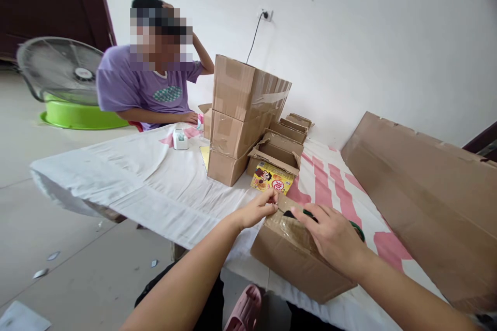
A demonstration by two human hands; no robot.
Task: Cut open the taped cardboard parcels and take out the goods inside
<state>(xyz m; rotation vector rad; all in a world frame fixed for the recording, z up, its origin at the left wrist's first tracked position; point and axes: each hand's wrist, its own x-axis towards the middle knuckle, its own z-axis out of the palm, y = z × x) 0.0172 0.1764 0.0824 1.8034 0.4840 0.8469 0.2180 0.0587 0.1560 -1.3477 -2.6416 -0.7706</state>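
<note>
A taped cardboard box (pixel 301 264) lies in front of me at the near edge of the table. My left hand (pixel 261 209) is at its far left corner, fingertips pinched together; what they grip, if anything, is too small to make out. My right hand (pixel 330 232) rests over the top of the box, closed on scissors with green handles (pixel 357 230). Their dark blade tip (pixel 288 214) lies against the clear tape (pixel 297 230) on the box. Just beyond the box stands a yellow printed carton (pixel 272 178).
Stacked cardboard boxes (pixel 233 119) rise beyond my hands, with open boxes (pixel 277 152) in a row beside them. A person in a purple shirt (pixel 135 83) sits across the cloth-covered table (pixel 128 181). A large cardboard sheet (pixel 423 196) leans at right.
</note>
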